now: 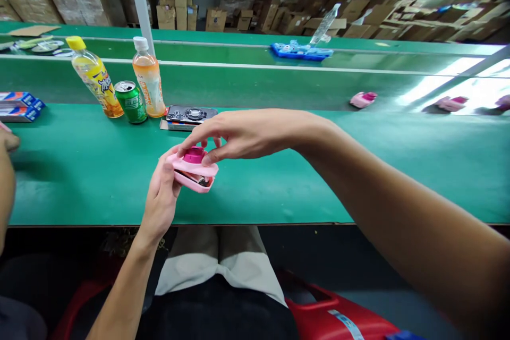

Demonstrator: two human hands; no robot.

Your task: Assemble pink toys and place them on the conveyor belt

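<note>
A pink plastic case (194, 183) with a magenta round knob (193, 154) on top is held above the green table. Its upper and lower halves gape apart on the right side, and dark and light parts show inside. My left hand (162, 191) grips the case at its left end, fingers closed on it. From above, my right hand (239, 135) pinches the top half around the knob, with the thumb on the right of it. Just behind the hands lies a dark camera-shaped item (191, 115) on a small box.
Behind on the left stand a yellow-capped bottle (95, 77), a green can (130, 103) and an orange bottle (149, 78). Pink pieces (363, 99) sit at the right on the conveyor; a blue tray (302, 51) lies farther back. Another person's hand (8, 141) is at far left.
</note>
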